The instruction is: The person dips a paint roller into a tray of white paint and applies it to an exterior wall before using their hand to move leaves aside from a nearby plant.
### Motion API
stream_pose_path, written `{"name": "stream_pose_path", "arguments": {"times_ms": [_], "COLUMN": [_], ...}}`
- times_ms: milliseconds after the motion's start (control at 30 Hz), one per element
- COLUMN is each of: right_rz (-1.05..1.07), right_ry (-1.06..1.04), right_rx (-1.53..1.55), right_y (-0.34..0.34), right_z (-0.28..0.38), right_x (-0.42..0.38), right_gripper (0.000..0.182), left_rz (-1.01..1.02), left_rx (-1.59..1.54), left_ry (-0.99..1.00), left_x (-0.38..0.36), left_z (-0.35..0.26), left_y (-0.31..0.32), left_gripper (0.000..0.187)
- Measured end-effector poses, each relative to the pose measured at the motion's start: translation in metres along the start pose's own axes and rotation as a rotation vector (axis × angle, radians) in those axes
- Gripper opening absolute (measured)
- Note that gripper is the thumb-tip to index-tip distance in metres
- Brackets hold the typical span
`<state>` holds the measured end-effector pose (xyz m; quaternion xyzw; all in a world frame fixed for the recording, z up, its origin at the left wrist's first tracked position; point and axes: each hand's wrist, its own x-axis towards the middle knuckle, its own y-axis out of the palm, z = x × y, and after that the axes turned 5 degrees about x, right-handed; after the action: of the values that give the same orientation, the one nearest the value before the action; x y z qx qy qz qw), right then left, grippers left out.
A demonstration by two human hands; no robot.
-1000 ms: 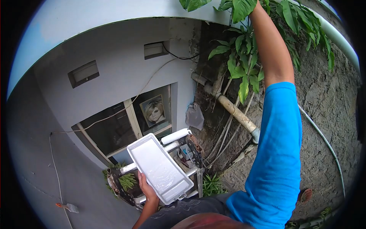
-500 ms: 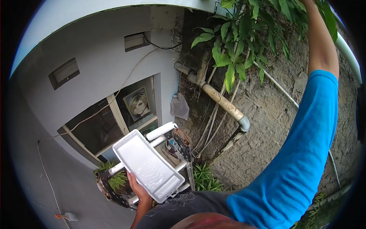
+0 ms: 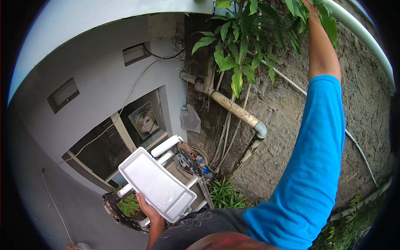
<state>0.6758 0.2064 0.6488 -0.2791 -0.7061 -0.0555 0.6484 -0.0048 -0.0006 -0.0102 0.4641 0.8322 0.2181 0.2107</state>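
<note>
My left hand point(image 3: 146, 206) grips the near left edge of a white paint tray point(image 3: 158, 184), its fingers closed on the rim and partly under it. Wet white paint lies across the tray's floor. The tray sits tilted over the top of a ladder point(image 3: 192, 182) with pale rungs and dark, rusty ends. Just beyond the tray's far right corner is a white paint roller point(image 3: 166, 146). My right arm reaches up to the top edge of the view. There my right hand point(image 3: 311, 7) is among the green leaves point(image 3: 246, 50), its fingers mostly hidden or cut off.
A rough wall point(image 3: 287, 125) rises on the right, with a brown pipe point(image 3: 233, 109) and thin stems against it. A window point(image 3: 121, 141) with a framed portrait is ahead. A grey plastic bag point(image 3: 190, 118) hangs beside it. Low plants point(image 3: 227, 194) grow below the ladder.
My right arm has shifted left in the view, its hand still up at the leaves. The view has turned slightly; my left hand keeps its hold on the tray.
</note>
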Motion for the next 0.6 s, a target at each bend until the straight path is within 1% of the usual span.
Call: {"name": "stream_pose_path", "arguments": {"times_ms": [100,200,233,300,333,367,433,467,500,567,600], "right_rz": [-0.055,-0.158,-0.232,-0.162,-0.306,-0.308,0.117,0.089,0.087,-0.092,-0.108], "right_ry": [-0.043,-0.17,-0.238,-0.364,-0.347,-0.348,0.067,-0.008,-0.008,0.005,-0.005], "right_rx": [-0.09,-0.253,-0.315,-0.396,-0.359,-0.358,0.205,0.385,0.39,0.886,0.663], "right_y": [0.013,0.018,0.01,-0.014,-0.014,-0.022,-0.053,-0.041,-0.032,-0.011,-0.009], "right_z": [0.006,0.012,0.023,0.04,0.052,0.06,0.08,0.067,0.064,0.061,0.059], "right_x": [0.008,0.023,0.02,0.012,0.007,0.009,0.01,0.016,0.019,0.03,0.04], "right_gripper": [0.032,0.029,0.027,0.026,0.026,0.026,0.031,0.039,0.039,0.051,0.056], "left_rz": [0.022,-0.025,-0.026,0.038,0.036,0.029,0.019,0.021,0.023,0.033,0.045], "left_rx": [0.006,0.008,0.008,0.02,0.018,0.032,0.043,0.039,0.035,0.027,0.023], "left_ry": [0.001,-0.008,-0.008,-0.006,-0.006,-0.005,-0.001,0.011,0.021,0.028,0.031], "left_x": [-0.002,-0.002,-0.001,0.003,0.003,0.003,0.002,0.002,0.001,0.0,-0.001], "left_z": [-0.003,-0.002,-0.001,0.003,0.003,0.003,0.003,0.002,0.002,0.0,-0.001], "left_y": [0.002,0.003,0.001,-0.007,-0.007,-0.007,-0.005,-0.004,-0.002,0.0,0.0], "left_gripper": [0.046,0.047,0.047,0.053,0.053,0.053,0.053,0.052,0.051,0.05,0.05]}}
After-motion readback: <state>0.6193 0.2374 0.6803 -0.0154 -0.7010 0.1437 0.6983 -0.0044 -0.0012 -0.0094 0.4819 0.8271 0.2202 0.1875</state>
